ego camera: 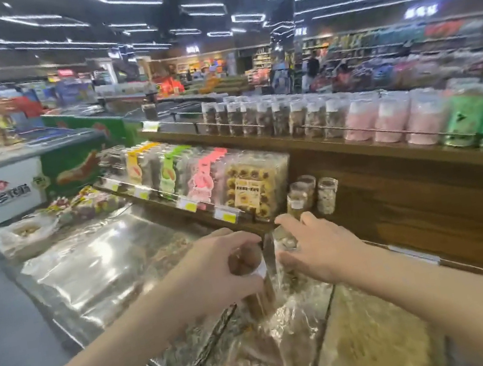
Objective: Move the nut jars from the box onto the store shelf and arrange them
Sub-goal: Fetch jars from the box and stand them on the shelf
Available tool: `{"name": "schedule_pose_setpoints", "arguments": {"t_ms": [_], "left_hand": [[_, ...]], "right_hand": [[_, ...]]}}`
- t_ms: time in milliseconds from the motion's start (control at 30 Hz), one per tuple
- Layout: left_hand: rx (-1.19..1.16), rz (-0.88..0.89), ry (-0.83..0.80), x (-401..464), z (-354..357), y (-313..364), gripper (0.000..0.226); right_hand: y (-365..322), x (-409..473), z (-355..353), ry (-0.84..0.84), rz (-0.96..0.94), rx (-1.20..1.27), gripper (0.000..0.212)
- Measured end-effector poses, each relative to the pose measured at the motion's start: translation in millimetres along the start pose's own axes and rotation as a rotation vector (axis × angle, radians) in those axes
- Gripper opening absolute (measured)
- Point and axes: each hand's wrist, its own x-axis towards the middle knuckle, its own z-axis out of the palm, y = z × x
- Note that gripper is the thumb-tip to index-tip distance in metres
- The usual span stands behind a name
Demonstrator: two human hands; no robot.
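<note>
Hands outstretched: left hand (216, 270) clenched around a nut jar (254, 279), right hand (318, 249) palm-down, fingers spread, empty.

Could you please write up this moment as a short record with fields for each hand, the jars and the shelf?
left hand: closed around a nut jar, held upright above the plastic-covered bins
right hand: reaching over a second jar, grip unclear
jars already placed: three, upright on the lower wooden shelf, beside the cookie packs
top shelf: rows of jars behind a rail
image: blurred
</note>
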Motion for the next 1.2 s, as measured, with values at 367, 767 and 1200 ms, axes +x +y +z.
{"name": "schedule_pose_setpoints", "arguments": {"t_ms": [367, 767, 1200], "left_hand": [[-0.136, 0.286, -0.198, 136, 8, -26, 0.059], [-0.185, 0.334, -0.249, 228, 25, -38, 0.060], [-0.126, 0.324, -0.264, 292, 51, -46, 0.063]], "right_hand": [[67, 78, -1, 0.033, 0.430, 0.037, 0.061], [151, 211, 38, 0.056, 0.564, 0.089, 0.056], [207, 289, 87, 0.072, 0.642, 0.120, 0.053]]}}
